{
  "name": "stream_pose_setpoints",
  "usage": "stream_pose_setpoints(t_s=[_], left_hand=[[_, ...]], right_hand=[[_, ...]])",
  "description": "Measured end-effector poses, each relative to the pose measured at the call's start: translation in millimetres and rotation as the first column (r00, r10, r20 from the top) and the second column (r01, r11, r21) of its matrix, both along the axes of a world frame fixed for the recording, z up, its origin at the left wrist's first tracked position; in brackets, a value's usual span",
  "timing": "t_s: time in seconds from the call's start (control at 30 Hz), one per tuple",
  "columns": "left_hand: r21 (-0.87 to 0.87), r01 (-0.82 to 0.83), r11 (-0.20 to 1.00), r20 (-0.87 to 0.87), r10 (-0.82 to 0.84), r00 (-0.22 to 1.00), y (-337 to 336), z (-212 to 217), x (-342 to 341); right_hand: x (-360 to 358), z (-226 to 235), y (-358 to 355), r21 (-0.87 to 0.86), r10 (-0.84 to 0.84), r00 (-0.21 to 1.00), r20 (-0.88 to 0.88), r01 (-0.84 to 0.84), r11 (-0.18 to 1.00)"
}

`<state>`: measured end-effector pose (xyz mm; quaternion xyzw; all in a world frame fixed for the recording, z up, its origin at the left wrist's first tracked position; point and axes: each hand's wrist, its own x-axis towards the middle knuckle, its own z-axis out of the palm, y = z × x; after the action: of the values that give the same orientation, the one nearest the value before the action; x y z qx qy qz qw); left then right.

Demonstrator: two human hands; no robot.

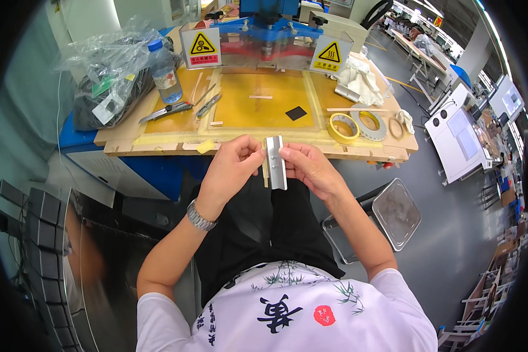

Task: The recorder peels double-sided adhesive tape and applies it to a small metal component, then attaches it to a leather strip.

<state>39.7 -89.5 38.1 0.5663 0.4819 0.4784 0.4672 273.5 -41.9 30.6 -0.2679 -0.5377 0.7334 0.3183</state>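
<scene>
Just in front of the bench's near edge, my right hand (pixel 312 170) grips a silver metal channel piece (pixel 275 167) with small holes, its thumb on the right flange. The piece is held nearly upright, its long side running away from me. Along its left edge runs a narrow pale yellow strip (pixel 266 176) that looks like tape. My left hand (pixel 233 167), with a metal watch (pixel 200 217) at the wrist, pinches at this strip with thumb and forefinger. The exact contact of its fingertips is partly hidden.
On the wooden bench (pixel 117 138) lie a yellow tape roll (pixel 344 128), a pale roll (pixel 372 125), a utility knife (pixel 165 111), a black square (pixel 295 113) and a water bottle (pixel 165 73). A blue press (pixel 267 32) with warning signs stands behind. A grey bin (pixel 396 214) sits right.
</scene>
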Motion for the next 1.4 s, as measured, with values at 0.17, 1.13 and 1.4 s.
stream_pose_setpoints(t_s=[0.17,1.13,1.4], left_hand=[[-0.02,-0.047,0.999,-0.017,0.047,0.999,1.1,-4.3,-0.1],[-0.015,-0.064,0.998,0.023,0.064,0.998,-26.2,-30.2,-1.7],[-0.002,0.039,0.999,-0.103,-0.039,0.994,-23.6,-20.8,-12.8]], right_hand=[[0.1,-6.9,0.2,-0.113,0.069,0.995,-0.075,-0.077,0.991],[-19.7,-20.2,-13.6,-0.118,-0.131,0.976,-0.173,0.111,0.987],[-16.5,-21.1,-15.1,-0.128,-0.132,0.982,-0.134,0.115,0.985]])
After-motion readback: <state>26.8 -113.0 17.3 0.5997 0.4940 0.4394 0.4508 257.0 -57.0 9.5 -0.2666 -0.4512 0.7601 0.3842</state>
